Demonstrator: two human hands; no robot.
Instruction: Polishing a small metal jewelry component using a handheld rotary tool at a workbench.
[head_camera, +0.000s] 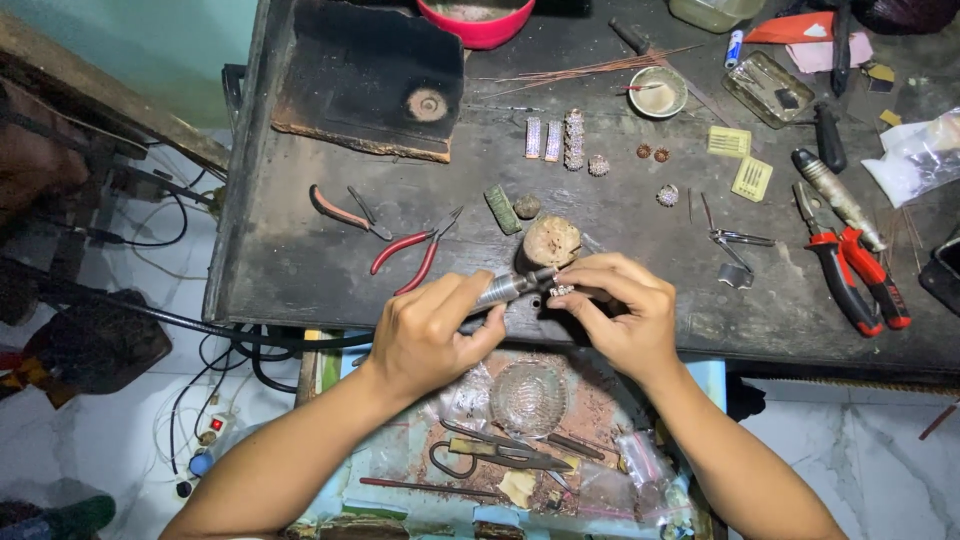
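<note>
Rotary handpiece (505, 289), a slim metal tool, is lying clenched in the left hand (432, 335), its tip meeting a small sparkling piece (562, 290) that the right hand (620, 312) is pinching between fingertips. Both are hovering just in front of the round wooden block (551, 240) on the dark workbench (300, 260). Left of that block, red-handled pliers (412, 252) are resting; well to its right, bigger red-and-black pliers (850, 275) are lying.
</note>
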